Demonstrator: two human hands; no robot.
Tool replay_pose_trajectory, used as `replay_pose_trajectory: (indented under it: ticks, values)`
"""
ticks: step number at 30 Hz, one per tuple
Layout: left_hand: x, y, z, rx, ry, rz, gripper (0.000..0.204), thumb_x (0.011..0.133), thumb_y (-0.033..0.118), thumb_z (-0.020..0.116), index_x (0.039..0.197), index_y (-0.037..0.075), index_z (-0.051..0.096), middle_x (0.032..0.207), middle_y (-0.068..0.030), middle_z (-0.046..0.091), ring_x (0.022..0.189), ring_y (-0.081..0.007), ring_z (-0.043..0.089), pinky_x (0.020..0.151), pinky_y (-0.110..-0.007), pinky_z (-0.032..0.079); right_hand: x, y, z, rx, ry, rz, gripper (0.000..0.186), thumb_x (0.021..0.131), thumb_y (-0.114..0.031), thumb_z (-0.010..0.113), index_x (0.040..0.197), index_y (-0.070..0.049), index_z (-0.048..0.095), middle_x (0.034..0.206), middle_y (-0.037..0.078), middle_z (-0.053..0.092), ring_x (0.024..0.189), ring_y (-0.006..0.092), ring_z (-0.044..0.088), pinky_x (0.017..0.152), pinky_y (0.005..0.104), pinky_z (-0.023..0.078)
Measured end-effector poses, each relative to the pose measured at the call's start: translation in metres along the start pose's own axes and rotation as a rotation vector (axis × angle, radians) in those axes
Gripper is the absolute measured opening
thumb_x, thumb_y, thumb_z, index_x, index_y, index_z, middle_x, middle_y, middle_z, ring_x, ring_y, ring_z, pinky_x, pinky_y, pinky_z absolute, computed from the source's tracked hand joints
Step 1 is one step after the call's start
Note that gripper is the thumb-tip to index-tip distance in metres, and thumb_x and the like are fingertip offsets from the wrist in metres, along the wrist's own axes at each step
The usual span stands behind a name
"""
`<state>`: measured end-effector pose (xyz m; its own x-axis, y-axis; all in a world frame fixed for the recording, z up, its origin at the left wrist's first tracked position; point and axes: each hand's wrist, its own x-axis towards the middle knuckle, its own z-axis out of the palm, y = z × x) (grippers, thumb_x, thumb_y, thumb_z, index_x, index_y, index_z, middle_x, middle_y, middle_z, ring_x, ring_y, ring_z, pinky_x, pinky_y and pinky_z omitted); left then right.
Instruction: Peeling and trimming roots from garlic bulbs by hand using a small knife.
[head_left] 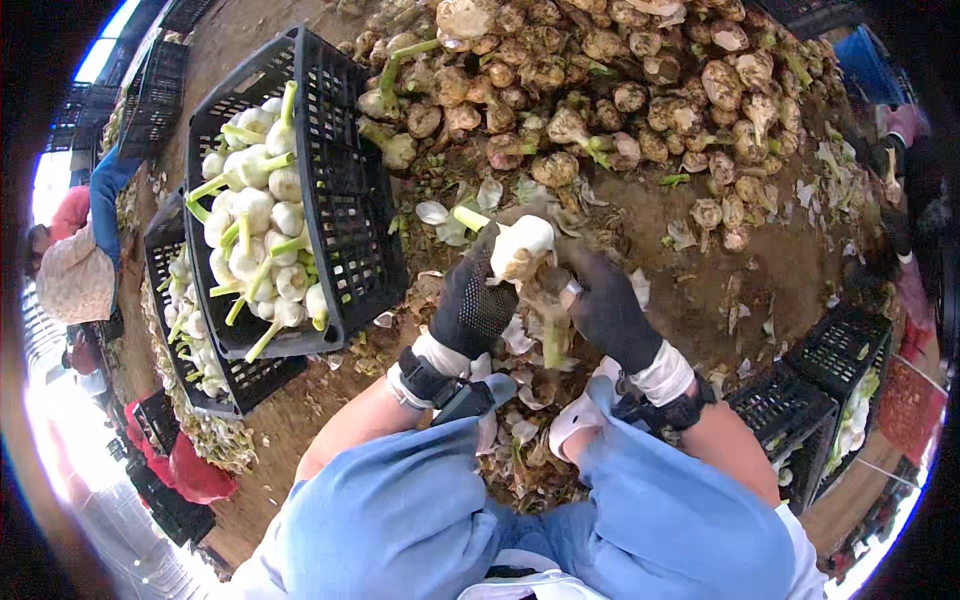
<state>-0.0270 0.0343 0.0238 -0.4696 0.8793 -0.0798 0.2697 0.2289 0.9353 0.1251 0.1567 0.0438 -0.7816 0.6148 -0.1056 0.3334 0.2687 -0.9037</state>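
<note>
My left hand (469,297), in a black dotted glove, is closed around a garlic bulb (522,250). The bulb is mostly white, with a short cut green stem pointing up and left. Just right of it, my right hand (612,308), also gloved in black, has its fingers curled, with a small shiny metal bit (572,289) showing at them; what it grips is blurred. Loose brownish garlic skin (545,285) is smeared by motion between the hands. Below them is a pale green stalk piece (554,342); whether it is attached to anything is unclear.
A black crate (335,190) of cleaned garlic stands at my left, another crate (235,375) beside it. Ahead lies a heap of dirty garlic bulbs (640,100). More black crates (785,405) stand at right. Scattered skins cover the ground. Other people (80,260) sit left and right.
</note>
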Motion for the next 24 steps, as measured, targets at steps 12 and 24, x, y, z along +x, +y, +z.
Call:
replay_pose_trajectory:
  ticks: [12,24]
  values:
    - [0.004,-0.002,-0.010,0.271,-0.001,0.131,0.049,0.095,-0.003,0.051,0.142,0.003,0.041,0.115,-0.0187,0.067,0.101,-0.0273,0.067,0.086,-0.034,0.053,-0.009,-0.001,-0.022,-0.608,-0.099,-0.268,0.051,0.079,-0.027,0.073,0.125,-0.009,0.060,0.105,0.019,0.065,0.097,0.0368,0.063,0.086,0.0446,0.050]
    - [-0.001,0.013,0.001,0.288,-0.012,0.028,0.048,0.091,0.007,0.064,0.137,0.005,0.049,0.114,-0.0189,0.068,0.102,-0.0291,0.068,0.085,-0.037,0.054,0.011,-0.013,-0.002,-0.252,0.239,-0.063,0.023,0.089,-0.026,0.066,0.102,-0.008,0.059,0.086,0.018,0.065,0.075,0.0388,0.065,0.063,0.0433,0.051]
